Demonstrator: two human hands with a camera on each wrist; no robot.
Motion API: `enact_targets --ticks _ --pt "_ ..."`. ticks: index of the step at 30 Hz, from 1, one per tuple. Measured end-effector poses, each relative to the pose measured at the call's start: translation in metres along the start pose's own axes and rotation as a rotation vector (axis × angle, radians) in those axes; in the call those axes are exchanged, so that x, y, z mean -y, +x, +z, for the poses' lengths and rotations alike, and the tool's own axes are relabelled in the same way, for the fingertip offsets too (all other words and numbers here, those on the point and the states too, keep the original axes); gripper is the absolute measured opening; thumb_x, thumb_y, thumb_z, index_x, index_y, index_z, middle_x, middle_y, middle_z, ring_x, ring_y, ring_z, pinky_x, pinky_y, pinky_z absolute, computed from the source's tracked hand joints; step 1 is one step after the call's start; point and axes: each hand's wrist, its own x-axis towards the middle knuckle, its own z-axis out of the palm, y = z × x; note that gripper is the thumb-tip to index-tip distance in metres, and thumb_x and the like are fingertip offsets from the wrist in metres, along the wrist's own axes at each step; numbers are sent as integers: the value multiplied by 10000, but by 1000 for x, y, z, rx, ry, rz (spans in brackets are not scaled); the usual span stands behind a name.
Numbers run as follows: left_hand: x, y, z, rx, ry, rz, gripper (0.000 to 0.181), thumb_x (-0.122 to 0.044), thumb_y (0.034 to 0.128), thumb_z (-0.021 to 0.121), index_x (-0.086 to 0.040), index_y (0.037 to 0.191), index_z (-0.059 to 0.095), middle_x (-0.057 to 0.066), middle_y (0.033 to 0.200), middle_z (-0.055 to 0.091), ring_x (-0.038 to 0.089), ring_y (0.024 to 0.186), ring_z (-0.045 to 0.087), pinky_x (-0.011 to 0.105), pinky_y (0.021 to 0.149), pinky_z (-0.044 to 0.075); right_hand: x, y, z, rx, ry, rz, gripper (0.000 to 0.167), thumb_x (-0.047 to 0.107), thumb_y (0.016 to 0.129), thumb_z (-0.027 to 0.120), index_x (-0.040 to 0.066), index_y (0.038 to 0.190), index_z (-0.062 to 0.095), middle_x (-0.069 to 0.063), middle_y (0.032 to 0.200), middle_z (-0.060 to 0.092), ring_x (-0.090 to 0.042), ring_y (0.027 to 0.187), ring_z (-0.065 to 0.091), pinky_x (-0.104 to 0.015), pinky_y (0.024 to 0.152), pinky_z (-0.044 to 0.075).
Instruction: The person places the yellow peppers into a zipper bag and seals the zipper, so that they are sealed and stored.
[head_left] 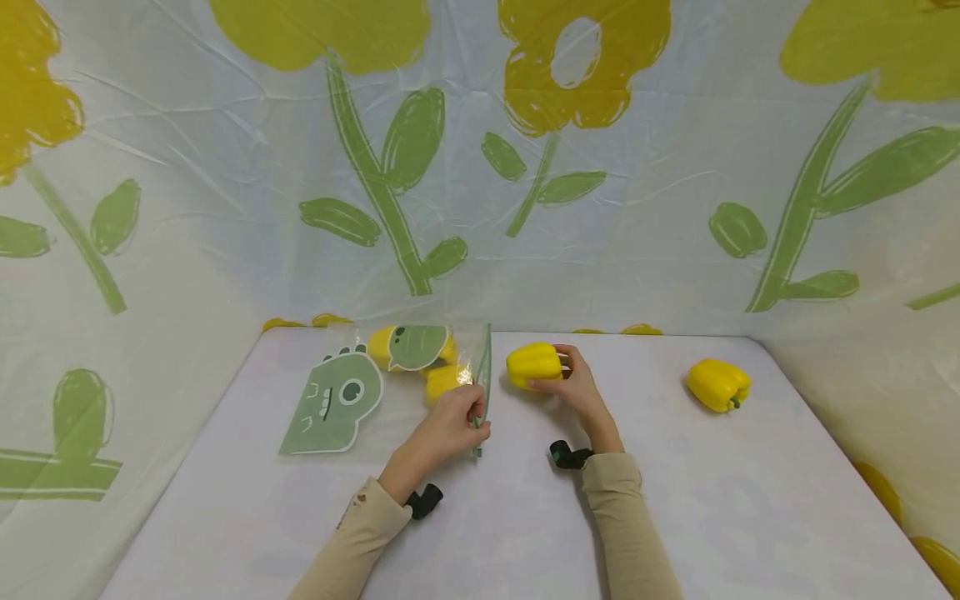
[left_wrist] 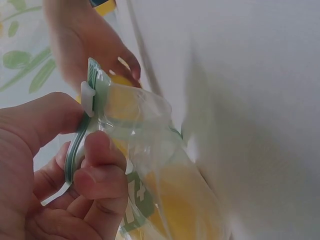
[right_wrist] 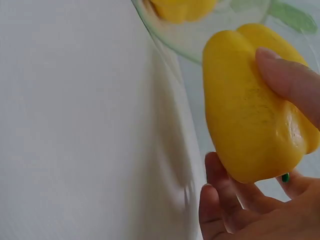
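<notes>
A clear zip bag (head_left: 405,417) with a green cartoon monster print lies on the table, its zip edge toward the right. My left hand (head_left: 450,421) pinches that green zip edge; the left wrist view shows the white slider (left_wrist: 87,99) just above the fingers. Inside the bag are yellow bell peppers (head_left: 441,383), partly hidden by the print and the hand. My right hand (head_left: 581,387) grips a yellow bell pepper (head_left: 532,365) just right of the bag's mouth. In the right wrist view the thumb lies across this pepper (right_wrist: 250,105), and its green stem tip shows below.
Another yellow bell pepper (head_left: 718,385) lies on the right part of the white table (head_left: 750,500). A cloth with printed flowers (head_left: 585,167) hangs behind and at both sides. Each wrist wears a small black camera (head_left: 570,456).
</notes>
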Motion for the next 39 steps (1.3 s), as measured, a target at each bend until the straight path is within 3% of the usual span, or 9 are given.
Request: enact_targets --ticks 5,10,19,27,31,34,39 --pt "-1 1 0 -13 -4 19 288 0 756 750 -101 771 480 -33 716 435 95 653 429 223 566 375 4 1 25 20 -22 -56 777 169 752 848 85 1396 421 -183 1385 472 -340 1094 531 -452 964 407" --pt "-3 2 -1 6 12 -30 290 -19 761 755 -127 779 486 -40 726 443 104 673 441 233 585 378 5 1 42 64 -61 -92 755 156 746 849 76 1375 438 -181 1352 505 -311 1038 561 -411 910 430" --pt "-3 1 0 6 43 -50 284 -11 740 741 -145 788 496 -42 734 446 106 685 450 249 609 386 5 -2 49 101 -87 -116 696 140 739 859 86 1308 462 -183 1279 545 -282 968 570 -348 836 441" --pt "-4 0 2 1 36 -19 277 4 733 738 -123 804 502 -40 738 436 111 687 448 237 606 389 7 -7 54 160 -236 -155 699 222 749 868 108 1317 476 -141 1243 566 -253 969 556 -367 838 468" --pt "-4 0 1 5 28 -32 283 11 735 738 -126 804 501 -40 741 439 112 688 450 242 605 394 5 -6 45 298 -174 -150 703 187 784 830 113 1383 468 -120 1267 556 -250 1007 570 -384 895 464" --pt "-4 0 0 7 26 -34 278 8 740 737 -127 801 502 -39 741 443 112 688 452 244 607 400 5 -6 32 383 -59 -114 721 93 801 786 105 1432 437 -152 1356 504 -298 1074 593 -432 956 456" --pt "-3 0 -1 15 27 -37 272 4 745 728 -137 808 504 -43 741 444 104 683 453 243 608 408 -1 -3 23 388 29 -107 664 41 832 757 57 1427 463 -210 1402 479 -325 1094 616 -395 956 478"
